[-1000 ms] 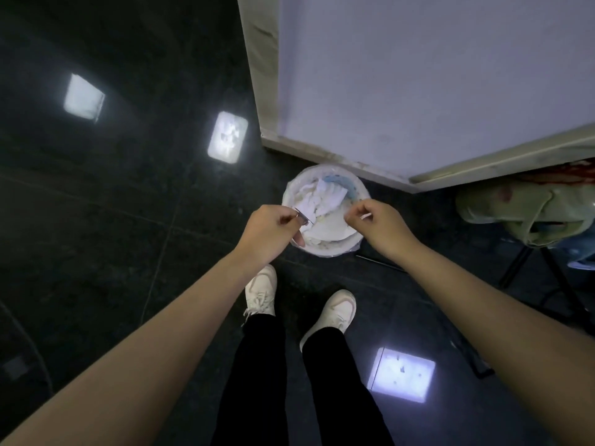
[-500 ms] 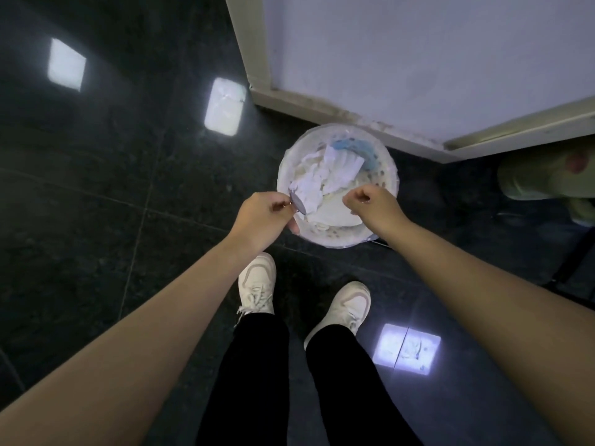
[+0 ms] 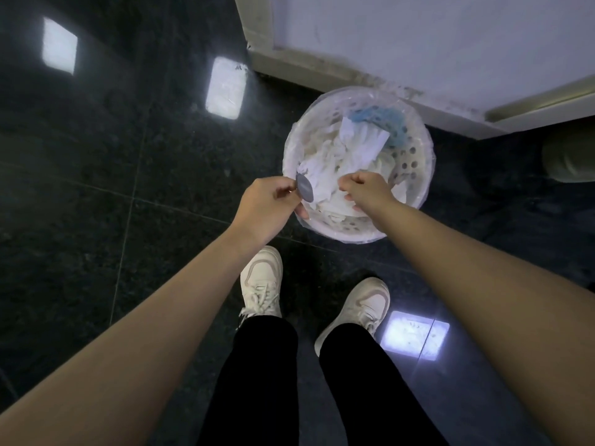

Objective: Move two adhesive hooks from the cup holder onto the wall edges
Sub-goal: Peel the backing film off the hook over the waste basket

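My left hand [image 3: 267,204] pinches a small grey oval adhesive hook [image 3: 304,192] by its edge, just over the near left rim of a white perforated waste basket [image 3: 424,156]. My right hand [image 3: 367,191] hovers over the basket's near side with its fingers curled together, and nothing shows in it. The basket holds crumpled white paper [image 3: 347,156] and a blue piece [image 3: 383,119]. The pale wall [image 3: 418,43] rises right behind the basket, with its corner edge [image 3: 254,27] at the upper middle. No cup holder is in view.
The floor is dark polished tile [image 3: 112,188] with bright reflections of ceiling lights. My two white shoes [image 3: 262,278] stand just short of the basket. A pale green object [image 3: 570,156] sits at the right edge, beside the wall's base.
The view has closed in on the basket. The white strip seen in my right hand a second ago is no longer visible. The grey hook in my left hand now shows its flat face.
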Motion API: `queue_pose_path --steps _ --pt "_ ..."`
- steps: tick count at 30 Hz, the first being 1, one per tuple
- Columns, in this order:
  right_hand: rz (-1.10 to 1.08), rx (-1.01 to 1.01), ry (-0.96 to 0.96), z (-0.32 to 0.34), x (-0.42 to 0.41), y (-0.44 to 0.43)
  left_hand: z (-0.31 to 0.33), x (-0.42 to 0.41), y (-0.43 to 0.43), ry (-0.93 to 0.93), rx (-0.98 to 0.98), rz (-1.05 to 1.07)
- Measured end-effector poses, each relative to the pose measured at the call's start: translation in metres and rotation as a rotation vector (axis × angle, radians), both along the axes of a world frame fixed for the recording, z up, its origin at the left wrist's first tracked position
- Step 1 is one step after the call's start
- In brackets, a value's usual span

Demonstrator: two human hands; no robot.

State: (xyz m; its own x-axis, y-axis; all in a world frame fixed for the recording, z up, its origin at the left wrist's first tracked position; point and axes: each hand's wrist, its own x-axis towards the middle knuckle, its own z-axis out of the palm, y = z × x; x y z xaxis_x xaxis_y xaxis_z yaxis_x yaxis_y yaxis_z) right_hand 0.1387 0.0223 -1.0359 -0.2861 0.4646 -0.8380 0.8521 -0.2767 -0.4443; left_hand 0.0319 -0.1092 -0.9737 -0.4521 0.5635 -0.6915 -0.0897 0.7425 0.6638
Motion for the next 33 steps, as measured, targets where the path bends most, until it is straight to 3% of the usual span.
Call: queue_pose_path --steps 18,33 --pt "0.173 0.082 -0.064 -0.014 -0.012 -0.002 -0.007 0.002 -0.005 -0.05 0.02 0.074" --pt "0.192 0.055 0.037 0.057 0.011 -0.002 0.042 0.009 -0.007 -0.082 -0.016 0.118"
